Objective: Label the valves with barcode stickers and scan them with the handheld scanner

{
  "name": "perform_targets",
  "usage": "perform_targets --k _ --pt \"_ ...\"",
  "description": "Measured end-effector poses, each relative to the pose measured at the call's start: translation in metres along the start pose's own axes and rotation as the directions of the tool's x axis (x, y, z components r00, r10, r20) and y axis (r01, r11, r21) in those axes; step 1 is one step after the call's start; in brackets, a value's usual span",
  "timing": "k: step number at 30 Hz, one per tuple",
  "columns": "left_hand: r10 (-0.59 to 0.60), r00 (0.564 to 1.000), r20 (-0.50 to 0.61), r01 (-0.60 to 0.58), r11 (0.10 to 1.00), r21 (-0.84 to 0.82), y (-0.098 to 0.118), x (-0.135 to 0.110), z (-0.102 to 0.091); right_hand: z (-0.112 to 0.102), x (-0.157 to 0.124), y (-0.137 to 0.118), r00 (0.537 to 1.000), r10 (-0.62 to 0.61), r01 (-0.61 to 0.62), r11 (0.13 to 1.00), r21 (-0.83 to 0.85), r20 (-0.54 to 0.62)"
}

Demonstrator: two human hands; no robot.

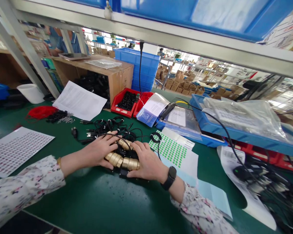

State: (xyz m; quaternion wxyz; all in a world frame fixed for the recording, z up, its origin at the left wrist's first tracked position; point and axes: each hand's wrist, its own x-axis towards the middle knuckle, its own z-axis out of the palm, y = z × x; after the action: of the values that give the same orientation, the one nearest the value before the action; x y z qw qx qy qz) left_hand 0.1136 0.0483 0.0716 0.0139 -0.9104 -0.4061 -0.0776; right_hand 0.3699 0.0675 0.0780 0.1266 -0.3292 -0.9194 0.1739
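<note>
Flowered sleeves (29, 185) reach in from the near left and near right over a green table (100, 208). Uneven pressure from the two sides could skew the brass fittings (131, 163) or let them roll apart, and a strand of the black cables (106, 126) just beyond could snag on a finger. The fittings, with black blocks (123, 173) against them, lie between the left hand (101, 151) and the right hand (148, 161). Both hands lie over the ends, fingers spread; whether either pinches them, I cannot tell.
</note>
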Motion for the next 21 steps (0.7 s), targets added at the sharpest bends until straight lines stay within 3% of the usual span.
perform_targets --k 4,7,8,9,10,11,12,13,14,16,18,21 --pt "0.032 0.997 -0.073 -0.023 0.992 0.121 0.007 -0.007 -0.005 0.004 0.0 -0.006 0.999 0.035 -0.035 0.999 -0.03 -0.008" --pt "0.0 0.958 -0.287 0.06 0.978 0.202 0.021 -0.033 -0.001 0.001 -0.002 -0.001 0.997 -0.01 0.011 1.0 0.015 -0.083" --pt "-0.074 0.918 -0.389 0.148 0.975 0.163 0.026 -0.045 0.004 -0.002 -0.003 0.004 0.984 -0.009 0.023 0.997 0.075 -0.177" --pt "-0.205 0.852 -0.482 0.273 0.959 0.075 0.031 -0.057 0.01 -0.004 -0.003 0.012 0.952 0.044 0.008 0.986 0.168 -0.302" --pt "-0.37 0.76 -0.535 0.408 0.912 -0.051 0.035 -0.068 0.018 -0.006 -0.003 0.021 0.897 0.156 -0.029 0.955 0.296 -0.413" --pt "-0.535 0.662 -0.525 0.525 0.831 -0.185 0.037 -0.078 0.027 -0.006 -0.003 0.032 0.839 0.306 -0.078 0.886 0.457 -0.451" --pt "-0.668 0.58 -0.467 0.605 0.737 -0.303 0.038 -0.086 0.036 -0.005 -0.003 0.044 0.8 0.45 -0.131 0.776 0.617 -0.397" --pt "-0.751 0.536 -0.386 0.645 0.659 -0.386 0.036 -0.092 0.044 -0.003 -0.003 0.055 0.798 0.54 -0.185 0.644 0.742 -0.269" --pt "-0.789 0.531 -0.308 0.651 0.613 -0.448 0.032 -0.095 0.051 0.0 -0.002 0.065 0.83 0.549 -0.236 0.514 0.824 -0.104" --pt "-0.786 0.582 -0.208 0.584 0.582 -0.565 0.02 -0.096 0.062 0.009 0.001 0.082 0.902 0.403 -0.302 0.331 0.894 0.155" --pt "-0.779 0.602 -0.175 0.506 0.541 -0.672 0.006 -0.092 0.066 0.015 0.007 0.092 0.933 0.265 -0.308 0.232 0.923 0.244" --pt "-0.768 0.628 -0.13 0.436 0.484 -0.759 -0.009 -0.085 0.064 0.022 0.023 0.099 0.941 0.129 -0.331 0.141 0.933 0.314"
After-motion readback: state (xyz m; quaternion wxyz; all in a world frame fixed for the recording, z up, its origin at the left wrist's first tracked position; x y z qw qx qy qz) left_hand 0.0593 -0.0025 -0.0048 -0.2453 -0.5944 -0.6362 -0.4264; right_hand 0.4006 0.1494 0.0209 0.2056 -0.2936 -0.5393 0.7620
